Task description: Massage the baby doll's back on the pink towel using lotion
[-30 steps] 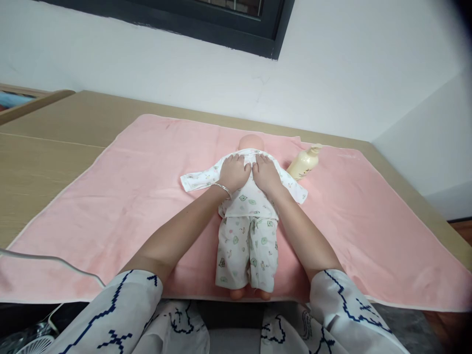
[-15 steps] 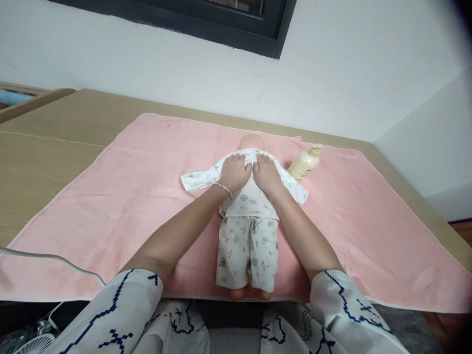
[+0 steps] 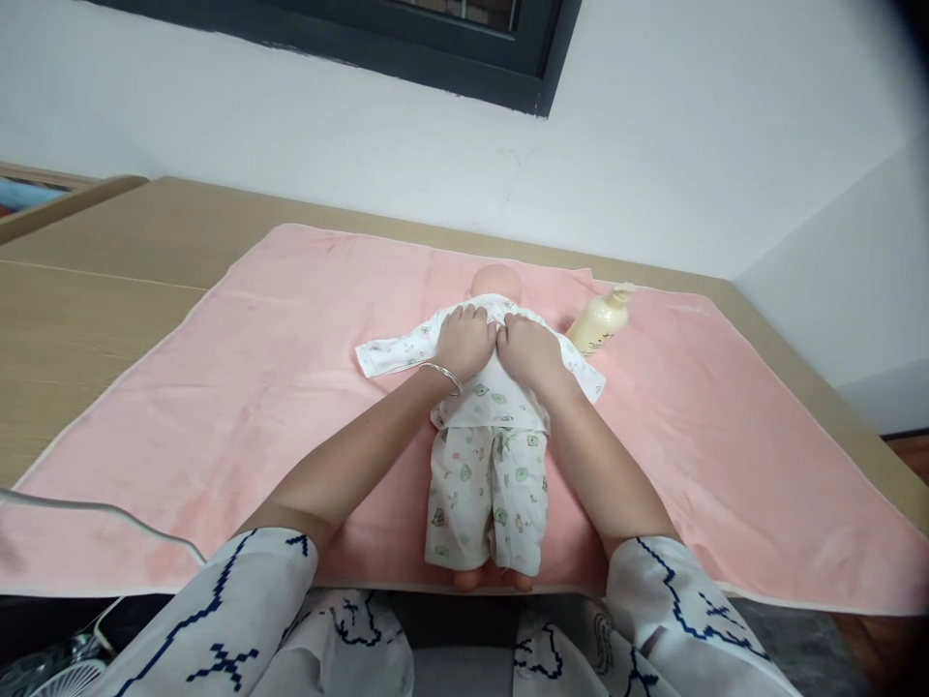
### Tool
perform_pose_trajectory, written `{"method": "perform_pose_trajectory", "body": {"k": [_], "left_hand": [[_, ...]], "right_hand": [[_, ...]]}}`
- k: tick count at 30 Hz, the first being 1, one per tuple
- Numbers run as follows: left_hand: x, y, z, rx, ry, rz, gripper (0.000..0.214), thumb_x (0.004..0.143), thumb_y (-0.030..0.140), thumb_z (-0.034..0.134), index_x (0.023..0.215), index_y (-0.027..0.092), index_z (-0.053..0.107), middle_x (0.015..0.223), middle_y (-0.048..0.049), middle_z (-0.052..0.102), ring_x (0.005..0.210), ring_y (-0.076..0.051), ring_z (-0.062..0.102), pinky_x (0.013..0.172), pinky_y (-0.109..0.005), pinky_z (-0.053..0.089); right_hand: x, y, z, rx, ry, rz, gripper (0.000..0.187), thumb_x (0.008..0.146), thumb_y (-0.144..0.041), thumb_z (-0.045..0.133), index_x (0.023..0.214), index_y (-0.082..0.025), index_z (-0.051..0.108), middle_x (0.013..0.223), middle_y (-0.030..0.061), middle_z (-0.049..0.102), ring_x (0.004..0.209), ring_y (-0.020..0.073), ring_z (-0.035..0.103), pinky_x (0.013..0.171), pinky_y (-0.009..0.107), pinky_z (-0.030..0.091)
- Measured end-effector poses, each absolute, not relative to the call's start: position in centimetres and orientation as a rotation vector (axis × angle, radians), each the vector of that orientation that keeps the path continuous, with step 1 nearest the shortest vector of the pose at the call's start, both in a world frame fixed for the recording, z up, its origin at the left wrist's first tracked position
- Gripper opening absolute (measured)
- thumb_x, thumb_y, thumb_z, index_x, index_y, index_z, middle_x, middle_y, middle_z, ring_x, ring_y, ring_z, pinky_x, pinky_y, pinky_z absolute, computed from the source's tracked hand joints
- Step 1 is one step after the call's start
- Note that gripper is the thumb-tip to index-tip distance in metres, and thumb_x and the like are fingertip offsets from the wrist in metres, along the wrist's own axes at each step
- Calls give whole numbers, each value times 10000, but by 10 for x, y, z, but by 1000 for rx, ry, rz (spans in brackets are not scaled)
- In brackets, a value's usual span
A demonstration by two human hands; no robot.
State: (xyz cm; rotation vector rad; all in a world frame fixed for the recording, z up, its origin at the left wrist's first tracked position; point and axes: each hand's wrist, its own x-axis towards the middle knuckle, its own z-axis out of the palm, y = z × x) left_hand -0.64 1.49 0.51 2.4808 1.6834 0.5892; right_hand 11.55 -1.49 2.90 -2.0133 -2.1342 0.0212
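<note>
A baby doll with a bald head [image 3: 496, 282] lies stretched out in front of me, its feet at the near edge. It wears a white printed shirt [image 3: 488, 397] and matching trousers [image 3: 461, 499]. My left hand [image 3: 464, 341], with a silver bangle at the wrist, is closed on the upper part of the shirt, its fingers bent into the cloth. Beside it my right hand [image 3: 528, 348] is curled on the same shirt, knuckles up. Both thumbs meet near the middle of the doll's upper body. The fingertips are partly hidden.
Under the doll a pink blanket [image 3: 290, 387] covers much of the wooden table [image 3: 94, 319]. A cream pump bottle [image 3: 599, 321] leans to the right of the doll's shoulder. A pale cable [image 3: 108, 508] crosses the blanket at left. The wall stands behind the table.
My fingers have curled inward from lying flatter on the shirt, the right hand most clearly. The right wrist has lifted slightly. The doll and bottle have stayed in place.
</note>
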Motion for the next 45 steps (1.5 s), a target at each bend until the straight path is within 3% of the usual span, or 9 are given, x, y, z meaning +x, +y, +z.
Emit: {"method": "perform_pose_trajectory", "body": {"k": [4, 8, 12, 17, 24, 33, 37, 40, 45], "left_hand": [[-4, 1, 14, 2582, 1598, 546, 323, 976, 153, 393, 1161, 76, 647, 1248, -199, 662, 1242, -316, 577, 1074, -431, 452], [-12, 12, 20, 2456, 1527, 524, 292, 935, 165, 428, 1095, 120, 667, 1170, -165, 699, 1136, -292, 645, 976, -398, 510], [-23, 34, 16, 2344, 1521, 541, 330, 965, 251, 396, 1109, 128, 666, 1190, -150, 711, 1108, -283, 661, 951, -383, 518], [-13, 23, 10, 2429, 1660, 559, 375, 1007, 254, 369, 1180, 75, 650, 1246, -192, 679, 1210, -313, 605, 1063, -430, 454], [-2, 2, 10, 2612, 1632, 523, 367, 989, 161, 388, 1240, 30, 622, 1289, -209, 655, 1265, -314, 576, 1073, -422, 449], [-8, 23, 2, 2498, 1656, 632, 362, 998, 190, 379, 1203, 54, 644, 1271, -192, 675, 1234, -321, 595, 1076, -464, 454], [0, 3, 6, 2595, 1693, 572, 405, 1009, 178, 377, 1303, 2, 593, 1377, -236, 611, 1328, -350, 538, 1105, -477, 426], [2, -3, 8, 2688, 1640, 512, 382, 991, 147, 385, 1240, -13, 627, 1321, -249, 633, 1291, -356, 561, 1092, -471, 434], [-10, 19, 7, 2606, 1596, 572, 359, 998, 189, 376, 1187, 55, 649, 1245, -188, 679, 1198, -309, 611, 1055, -425, 469]], "right_hand": [[134, 6, 21, -1821, -2170, 124, 398, 1022, -269, 321, 1264, -89, 580, 1367, 205, 634, 1253, 289, 579, 1051, 379, 432], [126, 0, 20, -1906, -2132, 69, 430, 1034, -264, 280, 1277, -69, 576, 1377, 211, 625, 1276, 306, 559, 1078, 411, 402], [105, -23, 31, -1999, -2173, -58, 414, 1025, -233, 300, 1233, -38, 599, 1257, 228, 677, 1221, 338, 594, 1027, 418, 430], [112, -22, 36, -2051, -2176, 64, 385, 1029, -271, 310, 1187, -115, 625, 1186, 203, 707, 1116, 327, 651, 913, 406, 480], [126, 0, 21, -1904, -2171, 42, 427, 1031, -234, 291, 1296, -41, 565, 1399, 227, 613, 1287, 326, 560, 1061, 409, 406], [107, -24, 32, -2047, -2180, -38, 391, 1032, -250, 314, 1131, -85, 655, 1157, 215, 712, 1102, 325, 660, 900, 383, 480], [120, -9, 30, -2010, -2161, 26, 401, 1032, -233, 293, 1201, -95, 628, 1267, 203, 687, 1196, 305, 621, 985, 392, 449], [125, -1, 27, -1973, -2164, 40, 404, 1028, -220, 290, 1222, -87, 619, 1361, 198, 643, 1262, 304, 581, 1055, 413, 410], [111, -17, 29, -2022, -2184, -70, 412, 1027, -217, 292, 1190, -55, 634, 1248, 224, 688, 1194, 326, 616, 1022, 413, 436]]}}
